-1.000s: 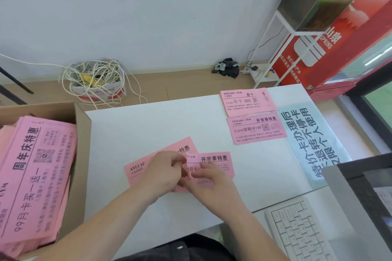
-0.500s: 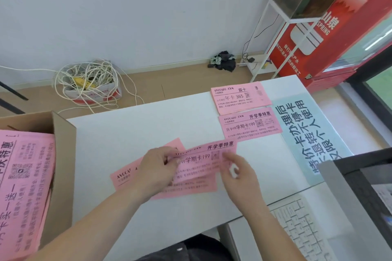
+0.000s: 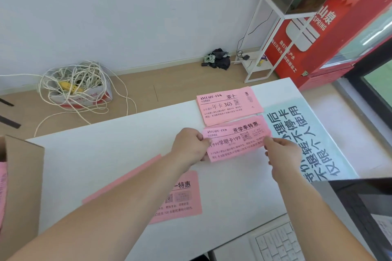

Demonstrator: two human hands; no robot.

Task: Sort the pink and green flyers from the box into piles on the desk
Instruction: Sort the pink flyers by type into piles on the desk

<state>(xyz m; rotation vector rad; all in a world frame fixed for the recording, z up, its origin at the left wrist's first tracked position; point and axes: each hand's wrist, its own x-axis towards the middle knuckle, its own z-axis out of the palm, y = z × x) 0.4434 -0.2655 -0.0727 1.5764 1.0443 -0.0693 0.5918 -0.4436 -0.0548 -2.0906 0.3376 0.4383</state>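
Note:
I hold a pink flyer by both ends: my left hand pinches its left edge, my right hand its right edge. It lies over the nearer pink pile at the desk's far right. Just behind sits a second pink pile. Another pink flyer lies on the white desk under my left forearm, partly hidden. The cardboard box stands at the left edge, with pink flyers barely showing. No green flyer is in view.
A pale blue printed sheet lies at the desk's right side. A white keyboard and a dark monitor sit at the lower right. On the floor behind are a box of tangled cable and a white stand.
Both hands have carried the pink flyer away from the desk's middle, up and to the right, onto the nearer pile. The view has shifted right, so the box has slid mostly out of frame.

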